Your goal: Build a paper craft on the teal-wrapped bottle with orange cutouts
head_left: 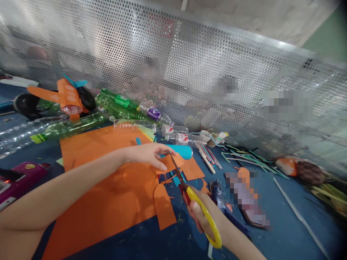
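Note:
My left hand pinches a small piece of orange paper above a large orange sheet. Scissors with yellow handles are gripped in my right hand, their blades pointing up and away, at the edge of the small piece. A rounded orange cutout lies at the sheet's right edge, below my left hand. Orange and blue scraps lie under the blades. Just behind my left hand's fingertips is a blue cylinder.
Plastic bottles lie along a perforated metal screen. An orange paper-covered model stands at left, above a magenta power strip. Markers, straws and a blurred flat object are at right.

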